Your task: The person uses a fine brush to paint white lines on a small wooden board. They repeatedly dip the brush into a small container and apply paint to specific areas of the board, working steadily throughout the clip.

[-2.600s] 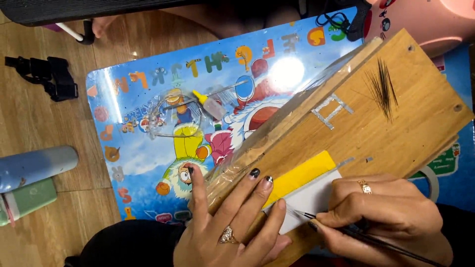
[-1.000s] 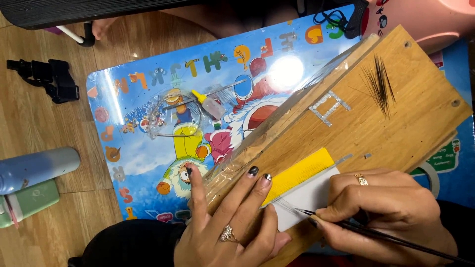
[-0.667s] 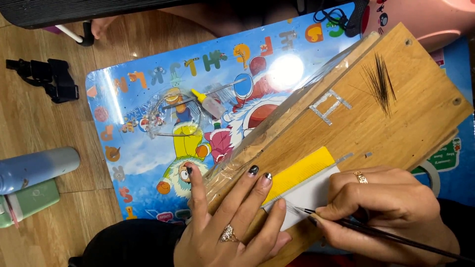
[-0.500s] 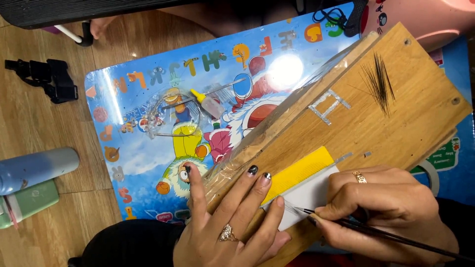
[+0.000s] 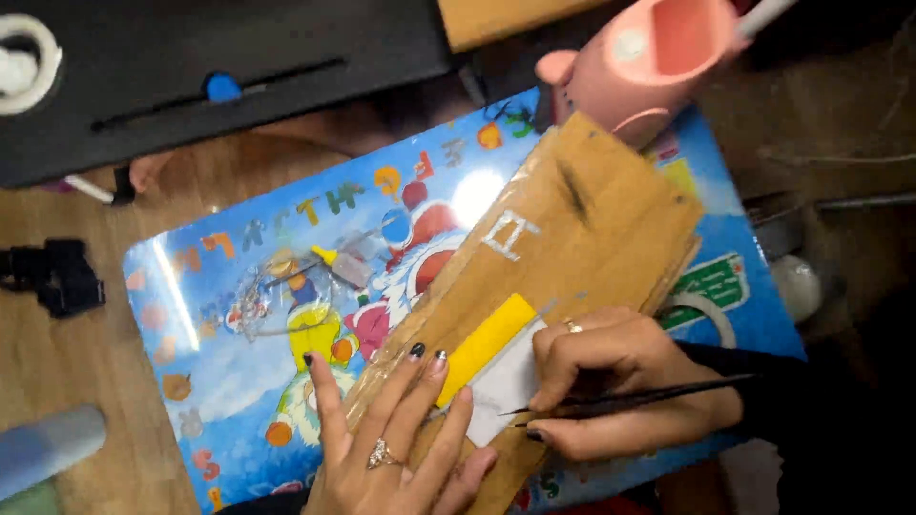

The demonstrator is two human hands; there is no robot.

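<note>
My left hand [image 5: 391, 448] lies flat with fingers spread, pressing on the near edge of a wooden board [image 5: 611, 229] beside a yellow strip [image 5: 487, 345]. My right hand [image 5: 611, 377] pinches black tweezers [image 5: 639, 401], whose tips rest on a white card [image 5: 506, 386] next to the yellow strip. A small tuft of dark hairs [image 5: 572, 186] and white tape marks [image 5: 510, 236] sit further up the board. The board lies slantwise on a colourful cartoon mat [image 5: 219, 381].
A clear bag [image 5: 272, 300] and a small yellow-capped bottle [image 5: 342, 267] lie on the mat. A pink container [image 5: 658, 57] stands behind the board, a tape roll [image 5: 706, 310] beside it. A black clip [image 5: 52, 277] and a grey-blue cylinder [image 5: 48, 448] lie left.
The view has shifted, so the board sits more to the middle and the pink container shows. The tweezers now lie more level. Both hands stay on the board.
</note>
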